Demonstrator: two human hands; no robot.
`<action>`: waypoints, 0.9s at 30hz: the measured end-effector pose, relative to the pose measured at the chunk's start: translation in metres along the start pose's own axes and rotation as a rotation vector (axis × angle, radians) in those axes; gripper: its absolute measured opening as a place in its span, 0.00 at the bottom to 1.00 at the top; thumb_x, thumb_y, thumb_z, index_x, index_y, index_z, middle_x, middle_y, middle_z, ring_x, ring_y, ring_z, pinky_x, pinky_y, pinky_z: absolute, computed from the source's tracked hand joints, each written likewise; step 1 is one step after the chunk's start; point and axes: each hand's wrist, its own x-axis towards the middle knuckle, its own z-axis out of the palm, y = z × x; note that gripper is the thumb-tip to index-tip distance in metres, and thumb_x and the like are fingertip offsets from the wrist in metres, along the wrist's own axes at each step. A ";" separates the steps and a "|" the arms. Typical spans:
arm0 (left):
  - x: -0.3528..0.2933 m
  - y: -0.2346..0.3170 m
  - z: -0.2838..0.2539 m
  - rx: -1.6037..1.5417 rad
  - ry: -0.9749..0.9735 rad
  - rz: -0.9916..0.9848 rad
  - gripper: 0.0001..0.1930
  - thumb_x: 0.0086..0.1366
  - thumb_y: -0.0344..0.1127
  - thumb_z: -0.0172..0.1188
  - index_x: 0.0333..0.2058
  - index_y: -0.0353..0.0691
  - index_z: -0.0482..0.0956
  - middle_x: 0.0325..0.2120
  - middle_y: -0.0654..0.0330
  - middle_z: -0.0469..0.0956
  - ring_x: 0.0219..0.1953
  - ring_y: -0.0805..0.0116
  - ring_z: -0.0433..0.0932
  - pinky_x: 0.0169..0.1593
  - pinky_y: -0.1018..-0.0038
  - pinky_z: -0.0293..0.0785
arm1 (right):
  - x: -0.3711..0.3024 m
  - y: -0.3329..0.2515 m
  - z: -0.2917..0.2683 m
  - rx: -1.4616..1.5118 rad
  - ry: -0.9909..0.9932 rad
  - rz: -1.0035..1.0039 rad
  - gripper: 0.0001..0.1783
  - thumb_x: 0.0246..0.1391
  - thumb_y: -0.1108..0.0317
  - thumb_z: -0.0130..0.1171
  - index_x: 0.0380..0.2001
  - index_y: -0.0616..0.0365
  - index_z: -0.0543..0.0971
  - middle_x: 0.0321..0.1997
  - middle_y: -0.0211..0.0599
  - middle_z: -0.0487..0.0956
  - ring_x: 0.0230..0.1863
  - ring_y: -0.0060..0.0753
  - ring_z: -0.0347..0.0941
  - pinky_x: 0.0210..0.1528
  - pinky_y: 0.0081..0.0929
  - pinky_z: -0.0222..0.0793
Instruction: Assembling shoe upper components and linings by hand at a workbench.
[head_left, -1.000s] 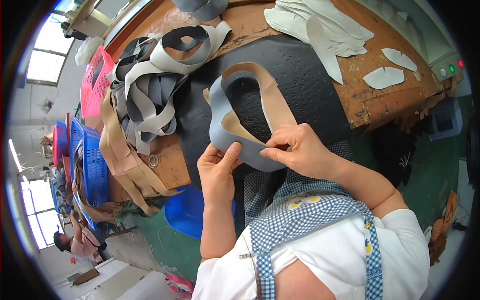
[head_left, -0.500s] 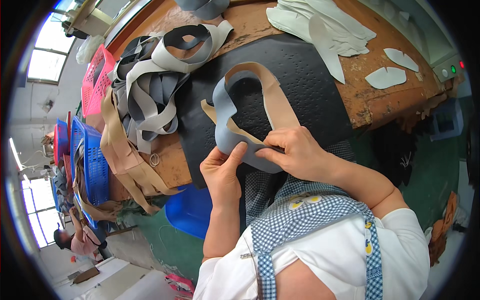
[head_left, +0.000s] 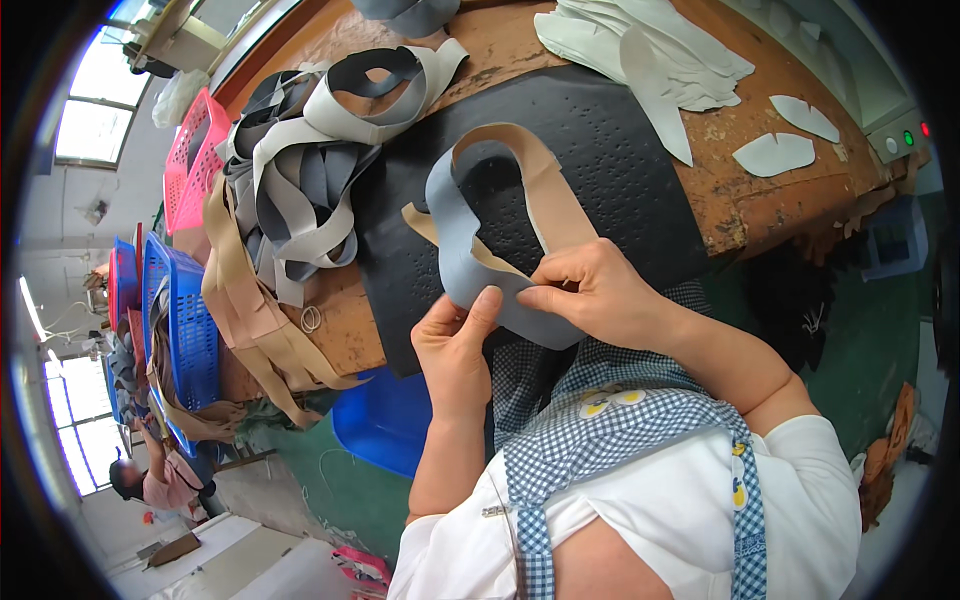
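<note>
A long strip of leather-like material [head_left: 455, 230], grey-blue on one side and tan on the other, loops over a black perforated mat [head_left: 620, 190]. My left hand [head_left: 455, 345] pinches its near edge between thumb and fingers. Just to the right, my right hand [head_left: 590, 290] grips the same strip, thumb and forefinger pressed together on its upper edge. The far part of the loop stands on the mat, showing its tan face. One tan end pokes out at the loop's left side. Both hands are close together at the mat's near edge.
Grey and white strips [head_left: 310, 190] lie heaped left of the mat, with tan strips [head_left: 255, 310] hanging over the table edge. White pieces [head_left: 650, 50] are stacked at the far right. Pink [head_left: 190, 160] and blue baskets [head_left: 185, 320] stand left. A person [head_left: 160, 475] is in the background.
Both hands still hold the strip. The right hand has risen slightly, and the strip's near part between the hands has turned to show more of its grey-blue face.
</note>
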 end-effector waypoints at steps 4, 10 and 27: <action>0.009 0.008 -0.006 -0.045 -0.004 -0.010 0.05 0.62 0.27 0.67 0.36 0.33 0.82 0.30 0.61 0.83 0.32 0.76 0.80 0.38 0.79 0.80 | -0.003 0.003 0.001 -0.003 -0.008 0.009 0.09 0.55 0.69 0.65 0.28 0.67 0.83 0.20 0.33 0.77 0.23 0.19 0.69 0.26 0.23 0.63; 0.007 0.007 -0.008 -0.034 -0.009 -0.035 0.06 0.61 0.27 0.69 0.35 0.34 0.83 0.29 0.62 0.83 0.31 0.77 0.81 0.38 0.79 0.79 | -0.003 -0.005 -0.004 -0.154 -0.053 -0.012 0.10 0.55 0.68 0.65 0.30 0.67 0.82 0.22 0.36 0.79 0.22 0.21 0.71 0.26 0.24 0.66; 0.008 -0.006 -0.022 -0.343 -0.286 -0.323 0.12 0.66 0.28 0.62 0.46 0.29 0.78 0.41 0.54 0.82 0.37 0.71 0.83 0.41 0.75 0.81 | -0.002 -0.007 -0.003 -0.073 -0.013 -0.153 0.13 0.50 0.71 0.69 0.41 0.61 0.83 0.44 0.38 0.77 0.41 0.30 0.76 0.41 0.27 0.74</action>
